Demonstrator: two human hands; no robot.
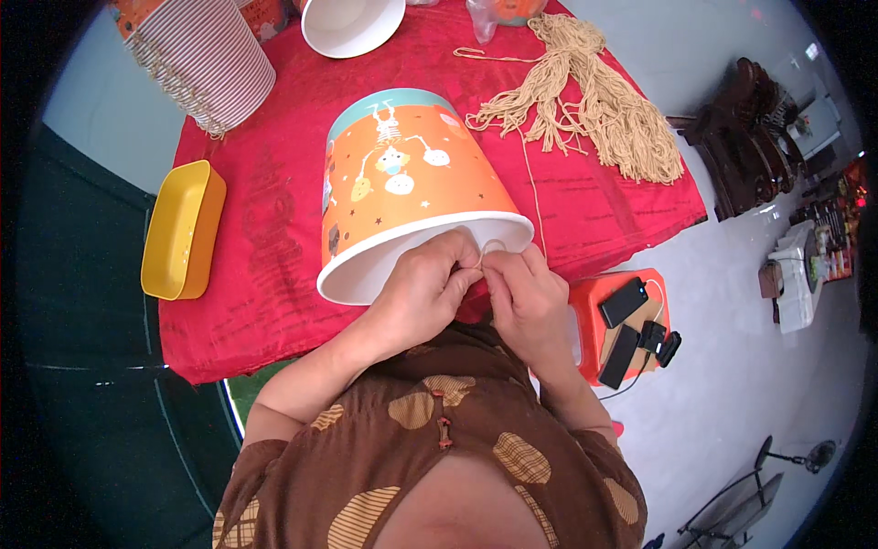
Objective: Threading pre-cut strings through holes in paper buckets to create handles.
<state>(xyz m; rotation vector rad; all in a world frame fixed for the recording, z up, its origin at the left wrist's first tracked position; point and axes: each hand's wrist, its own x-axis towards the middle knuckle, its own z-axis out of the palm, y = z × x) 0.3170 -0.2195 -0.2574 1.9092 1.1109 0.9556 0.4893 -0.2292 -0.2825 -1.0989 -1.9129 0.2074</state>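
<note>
An orange paper bucket [416, 188] with skeleton and pumpkin prints lies on its side in front of me. Its white-rimmed mouth faces me, and its teal base points away. My left hand [422, 282] and my right hand [528, 291] meet at the near right of the rim, fingertips pinched together. Between them shows a small loop of thin, pale cord [494, 244]; its ends are hidden by the fingers. A bundle of beige cords [631, 137] lies on the table to the far right, one loose strand trailing toward my right hand.
The red-covered table [256, 311] also bears a tall stack of buckets with cord handles [215, 69], a white bowl-shaped container [352, 26] and a yellow plastic tub [183, 229]. An orange stool [654, 284] beside it carries a phone [624, 303] and dark devices.
</note>
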